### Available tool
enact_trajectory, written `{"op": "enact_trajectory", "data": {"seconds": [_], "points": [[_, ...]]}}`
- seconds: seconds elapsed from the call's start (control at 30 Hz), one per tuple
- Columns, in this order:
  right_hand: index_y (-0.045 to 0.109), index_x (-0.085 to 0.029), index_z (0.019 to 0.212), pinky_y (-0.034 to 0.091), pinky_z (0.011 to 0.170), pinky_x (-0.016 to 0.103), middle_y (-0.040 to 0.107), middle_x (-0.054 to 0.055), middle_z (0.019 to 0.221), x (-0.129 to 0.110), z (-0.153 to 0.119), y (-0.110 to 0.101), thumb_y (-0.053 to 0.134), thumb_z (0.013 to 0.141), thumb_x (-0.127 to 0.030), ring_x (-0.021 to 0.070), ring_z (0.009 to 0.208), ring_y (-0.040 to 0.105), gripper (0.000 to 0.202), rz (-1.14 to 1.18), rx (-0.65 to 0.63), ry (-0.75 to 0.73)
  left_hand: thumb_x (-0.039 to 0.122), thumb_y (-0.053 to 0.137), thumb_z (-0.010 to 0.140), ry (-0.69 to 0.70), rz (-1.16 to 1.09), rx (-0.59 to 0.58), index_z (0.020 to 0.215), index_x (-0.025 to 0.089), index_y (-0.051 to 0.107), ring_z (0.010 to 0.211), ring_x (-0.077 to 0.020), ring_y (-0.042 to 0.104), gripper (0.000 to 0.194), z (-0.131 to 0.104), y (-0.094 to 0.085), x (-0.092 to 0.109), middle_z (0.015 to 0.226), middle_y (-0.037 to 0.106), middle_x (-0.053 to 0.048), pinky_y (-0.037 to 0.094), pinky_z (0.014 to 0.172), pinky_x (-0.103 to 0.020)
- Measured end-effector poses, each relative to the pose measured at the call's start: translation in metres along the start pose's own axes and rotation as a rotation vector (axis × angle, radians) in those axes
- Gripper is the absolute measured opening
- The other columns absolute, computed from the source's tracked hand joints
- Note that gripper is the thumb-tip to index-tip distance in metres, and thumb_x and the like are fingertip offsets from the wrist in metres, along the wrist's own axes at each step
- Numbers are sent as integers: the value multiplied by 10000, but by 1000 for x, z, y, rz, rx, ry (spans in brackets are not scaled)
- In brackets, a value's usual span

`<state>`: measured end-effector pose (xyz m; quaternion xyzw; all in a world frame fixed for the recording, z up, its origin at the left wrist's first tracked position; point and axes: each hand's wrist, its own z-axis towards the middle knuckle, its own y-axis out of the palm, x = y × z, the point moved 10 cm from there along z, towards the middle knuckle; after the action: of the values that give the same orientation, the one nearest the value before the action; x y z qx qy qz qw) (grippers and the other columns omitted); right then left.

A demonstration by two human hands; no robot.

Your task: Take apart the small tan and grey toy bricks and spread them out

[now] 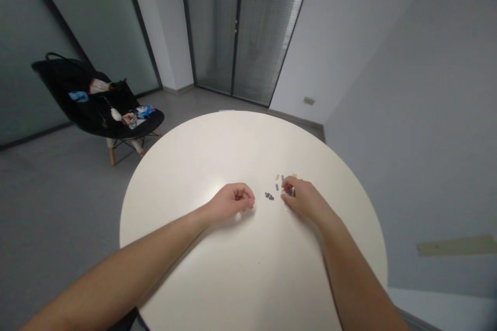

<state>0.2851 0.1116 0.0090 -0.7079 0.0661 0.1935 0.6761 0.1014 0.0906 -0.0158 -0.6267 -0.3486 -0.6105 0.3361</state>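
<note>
Thumb and curled fingers close together on the bare left hand (236, 199), low over a round white smooth-topped table (194, 160); impossible to tell whether anything sits in that pinch. On the bare right hand (303, 197), thumb and forefinger parted, down among small flat pieces, with no grip visible.

Between the hands, nearer the right, a cluster of small dark grey pieces (269, 196). Just inward of the right fingertips, a small blue-grey rectangular piece (277, 186); a little farther ahead, a small yellow strip (277, 177). Material too small to tell. Probably very light, thin and stiff, apt to skid on the smooth surface; best taken by opposite edges, lightly, between thumb and forefinger tips.

Well beyond the left hand, a black shell chair with wooden legs (50, 75), loaded with assorted belongings. Straight ahead, past both hands, grey glazed doors (256, 26).
</note>
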Motion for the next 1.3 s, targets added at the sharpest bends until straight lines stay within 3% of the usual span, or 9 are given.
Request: {"op": "enact_trajectory", "data": {"seconds": [0.5,0.87,1.13,1.3], "points": [[624,-204,821,348,640,256,674,33,808,-5,-1,-3,587,761,-259,153,687,557,89,-37,-15,-16,257,684,736,3,-15,4,767,135,615,534,-85,515,144,0,-1,-1,604,600,18,381,549,-213],[675,-208,877,388,665,265,700,44,845,-2,-1,-3,629,739,-330,170,719,591,190,-14,12,-12,298,684,730,-1,-3,-4,768,135,604,519,-79,498,185,0,1,0,586,588,29,366,535,-206],[703,-210,978,444,691,277,722,59,905,2,-1,-2,597,788,-406,183,743,636,293,27,20,-5,287,679,745,5,-2,-12,777,131,607,521,-75,497,175,0,1,0,599,596,24,363,530,-203],[708,-217,998,460,734,286,734,56,936,5,-2,-6,533,839,-356,188,789,655,275,15,28,-13,305,695,737,8,-5,-5,766,129,608,516,-75,500,198,-1,1,0,592,594,26,372,536,-208]]}}
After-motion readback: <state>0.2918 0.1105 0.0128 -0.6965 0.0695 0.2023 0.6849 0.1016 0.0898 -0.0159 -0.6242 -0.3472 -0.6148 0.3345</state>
